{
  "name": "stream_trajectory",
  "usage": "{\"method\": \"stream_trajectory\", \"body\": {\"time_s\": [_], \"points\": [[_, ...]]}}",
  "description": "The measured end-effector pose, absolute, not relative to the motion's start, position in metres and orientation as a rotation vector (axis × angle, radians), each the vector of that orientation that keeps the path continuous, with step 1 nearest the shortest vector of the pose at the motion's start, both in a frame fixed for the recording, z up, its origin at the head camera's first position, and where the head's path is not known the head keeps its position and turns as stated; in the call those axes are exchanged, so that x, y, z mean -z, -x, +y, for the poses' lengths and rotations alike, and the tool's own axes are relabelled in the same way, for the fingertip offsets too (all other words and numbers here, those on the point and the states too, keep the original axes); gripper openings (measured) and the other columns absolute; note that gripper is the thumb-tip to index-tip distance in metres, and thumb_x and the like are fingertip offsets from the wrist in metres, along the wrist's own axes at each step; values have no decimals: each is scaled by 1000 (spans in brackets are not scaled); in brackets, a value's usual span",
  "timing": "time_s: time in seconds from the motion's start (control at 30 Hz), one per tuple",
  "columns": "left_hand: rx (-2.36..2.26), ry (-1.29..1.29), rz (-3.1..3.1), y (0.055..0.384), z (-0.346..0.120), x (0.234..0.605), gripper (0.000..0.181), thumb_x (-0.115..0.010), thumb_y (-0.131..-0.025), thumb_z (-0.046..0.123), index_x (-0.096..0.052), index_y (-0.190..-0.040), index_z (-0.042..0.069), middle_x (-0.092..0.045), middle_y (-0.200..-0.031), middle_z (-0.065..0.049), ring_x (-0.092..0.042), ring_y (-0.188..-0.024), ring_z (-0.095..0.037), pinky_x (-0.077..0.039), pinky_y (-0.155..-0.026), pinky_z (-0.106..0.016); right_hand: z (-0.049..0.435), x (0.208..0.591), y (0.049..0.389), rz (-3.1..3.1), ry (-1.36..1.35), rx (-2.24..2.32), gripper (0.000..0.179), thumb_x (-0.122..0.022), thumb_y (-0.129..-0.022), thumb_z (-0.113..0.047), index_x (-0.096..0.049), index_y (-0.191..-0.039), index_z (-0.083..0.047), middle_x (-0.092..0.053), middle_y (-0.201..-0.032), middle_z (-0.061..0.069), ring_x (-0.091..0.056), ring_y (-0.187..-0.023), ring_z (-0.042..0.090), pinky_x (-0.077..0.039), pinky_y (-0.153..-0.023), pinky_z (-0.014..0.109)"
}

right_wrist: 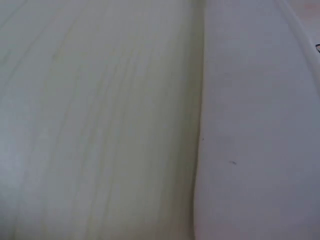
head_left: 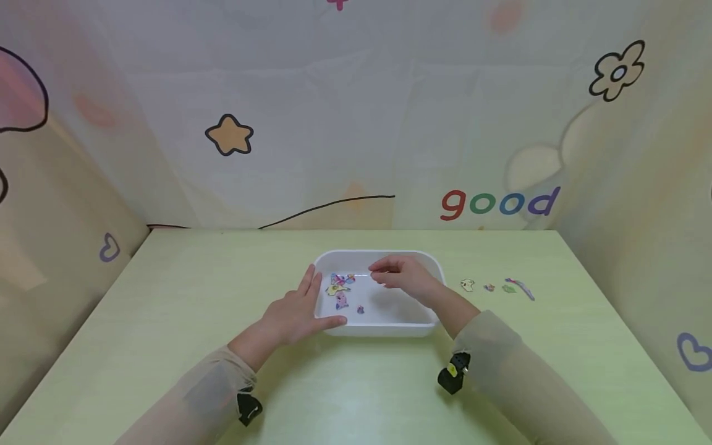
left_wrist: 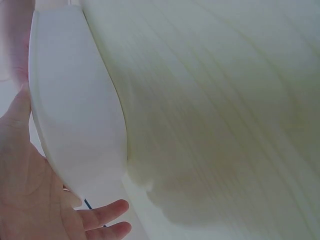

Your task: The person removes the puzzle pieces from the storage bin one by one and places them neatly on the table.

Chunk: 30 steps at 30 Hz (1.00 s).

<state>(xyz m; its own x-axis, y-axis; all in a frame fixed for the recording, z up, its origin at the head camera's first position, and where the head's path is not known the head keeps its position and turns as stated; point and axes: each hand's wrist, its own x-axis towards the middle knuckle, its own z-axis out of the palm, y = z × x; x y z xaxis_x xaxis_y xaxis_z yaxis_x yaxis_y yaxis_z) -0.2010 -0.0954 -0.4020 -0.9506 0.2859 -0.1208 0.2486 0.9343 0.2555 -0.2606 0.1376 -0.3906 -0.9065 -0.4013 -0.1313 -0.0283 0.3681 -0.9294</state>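
Observation:
A white tray (head_left: 378, 330) holds several small colourful cutout stickers at its left side, among them a pink figure (head_left: 342, 301), a yellow piece (head_left: 336, 289) and a small purple piece (head_left: 360, 309). My left hand (head_left: 292, 315) rests against the tray's left end with straight, spread fingers, its thumb along the front rim. In the left wrist view, that hand (left_wrist: 30, 185) lies along the tray's outer wall (left_wrist: 77, 100). Over the middle of the tray hangs my right hand (head_left: 405, 277), fingers loosely bent toward the left, with nothing visible at the fingertips. The right wrist view shows only tray wall (right_wrist: 255, 125) and table.
To the right of the tray, a row of small cutouts lies on the pale green table (head_left: 183, 296): a white piece (head_left: 467, 285), a small purple-pink one (head_left: 489, 287), a green leaf-like one (head_left: 508, 288) and a long curved strip (head_left: 521, 288). Printed cloth (head_left: 311, 123) walls the table's back and sides.

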Motion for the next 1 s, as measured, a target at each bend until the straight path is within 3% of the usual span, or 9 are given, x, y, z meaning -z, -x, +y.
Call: {"method": "stream_trajectory", "body": {"time_s": [0.3,0.6,0.83,1.0], "points": [[-340,-444,2963,201,-96,402,108,-29,-59,81,-7,-137,10,5,-142,-4,-49,-95,-29,-36,-47,-25,124,430,276,2459,611,1148,22,-65,-74,-15,-64,-96,-9,-61,-83,-3,-51,-76,12,-41,-71,25],[-332,-446,2965,200,-98,402,108,-30,-59,81,-7,-137,9,5,-141,-6,-50,-93,-29,-35,-46,-25,115,438,268,2575,762,829,18,-68,-72,-22,-66,-90,-21,-55,-79,-10,-48,-74,9,-38,-69,24],[-348,-443,2956,200,-96,402,107,-31,-60,80,-7,-137,9,5,-141,-5,-50,-91,-28,-35,-45,-25,112,436,267,2647,913,711,5,-67,-72,-21,-65,-77,-21,-52,-75,-11,-47,-72,7,-38,-68,22],[-356,-435,2948,200,-96,404,107,-31,-60,80,-6,-137,10,6,-142,-4,-50,-91,-28,-35,-44,-25,112,436,266,2649,893,699,8,-67,-72,-21,-60,-76,-20,-52,-72,-10,-46,-71,8,-38,-68,22]]}}
